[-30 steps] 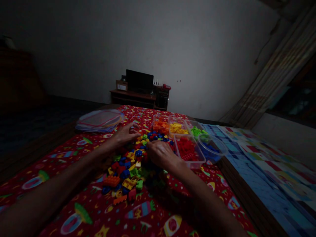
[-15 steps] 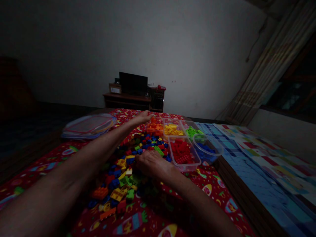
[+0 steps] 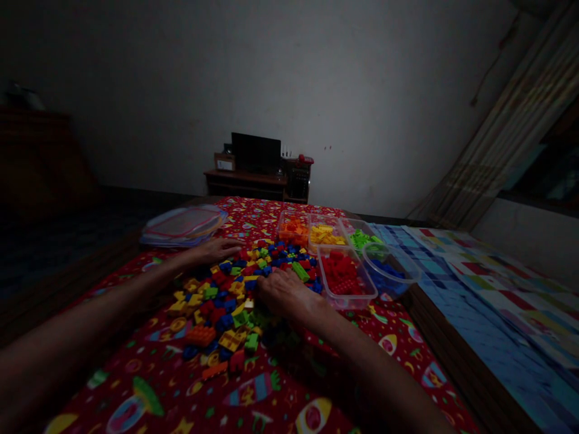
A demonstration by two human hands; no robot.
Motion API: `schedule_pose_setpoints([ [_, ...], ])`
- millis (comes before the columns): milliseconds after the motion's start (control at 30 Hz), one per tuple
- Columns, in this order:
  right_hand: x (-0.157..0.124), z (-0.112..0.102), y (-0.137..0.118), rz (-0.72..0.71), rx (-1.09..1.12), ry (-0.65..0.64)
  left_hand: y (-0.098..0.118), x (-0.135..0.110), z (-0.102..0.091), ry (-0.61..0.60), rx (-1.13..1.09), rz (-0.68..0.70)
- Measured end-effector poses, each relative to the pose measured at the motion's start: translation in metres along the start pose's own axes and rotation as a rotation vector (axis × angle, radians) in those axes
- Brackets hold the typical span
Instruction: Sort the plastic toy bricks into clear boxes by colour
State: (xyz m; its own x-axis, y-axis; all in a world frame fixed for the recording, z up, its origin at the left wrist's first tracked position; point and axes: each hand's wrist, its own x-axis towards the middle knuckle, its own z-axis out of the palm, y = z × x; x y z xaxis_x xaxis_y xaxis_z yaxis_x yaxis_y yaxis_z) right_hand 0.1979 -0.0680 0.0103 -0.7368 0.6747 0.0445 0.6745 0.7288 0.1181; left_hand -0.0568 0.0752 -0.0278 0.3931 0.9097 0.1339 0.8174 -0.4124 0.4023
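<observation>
Mixed toy building blocks (image 3: 230, 340) lie in a loose pile on the red patterned cloth (image 3: 190, 395). At the pile's far left edge is my left hand (image 3: 221, 248), fingers stretched out and nothing seen in it. My right hand (image 3: 284, 290) reaches into the middle of the pile with its fingers curled down; the fingertips are hidden, and I cannot make out what they hold. Just beyond it lies a green block (image 3: 300, 271). Clear boxes hold blocks by colour: orange blocks (image 3: 294, 228), yellow blocks (image 3: 326, 235), green blocks (image 3: 360, 239), red blocks (image 3: 339, 274) and blue blocks (image 3: 384, 269).
Stacked plastic lids (image 3: 183, 226) lie at the far left of the cloth. To the right is a bed with a blue and checked cover (image 3: 452, 307). A monitor (image 3: 256, 152) stands on a dark desk (image 3: 244, 177) by the wall.
My left hand has drawn back from the box of orange blocks to the pile's far left edge. My right hand stays in the pile. The view has shifted slightly left.
</observation>
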Motion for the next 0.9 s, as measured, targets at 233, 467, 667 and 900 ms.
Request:
schedule_pose_setpoints([
  [233, 0.006, 0.011, 0.008, -0.02, -0.005, 0.045, 0.038, -0.016, 0.014, -0.113, -0.176, -0.024],
  [467, 0.007, 0.009, 0.023, -0.005, 0.044, 0.049, 0.066, -0.029, 0.018, -0.072, -0.139, 0.075],
  [667, -0.001, 0.009, 0.04, 0.171, 0.085, 0.231, 0.104, -0.046, 0.014, -0.072, -0.134, 0.179],
  [900, 0.016, 0.033, 0.029, -0.068, 0.185, 0.368, 0.047, -0.077, -0.006, 0.122, -0.053, -0.005],
])
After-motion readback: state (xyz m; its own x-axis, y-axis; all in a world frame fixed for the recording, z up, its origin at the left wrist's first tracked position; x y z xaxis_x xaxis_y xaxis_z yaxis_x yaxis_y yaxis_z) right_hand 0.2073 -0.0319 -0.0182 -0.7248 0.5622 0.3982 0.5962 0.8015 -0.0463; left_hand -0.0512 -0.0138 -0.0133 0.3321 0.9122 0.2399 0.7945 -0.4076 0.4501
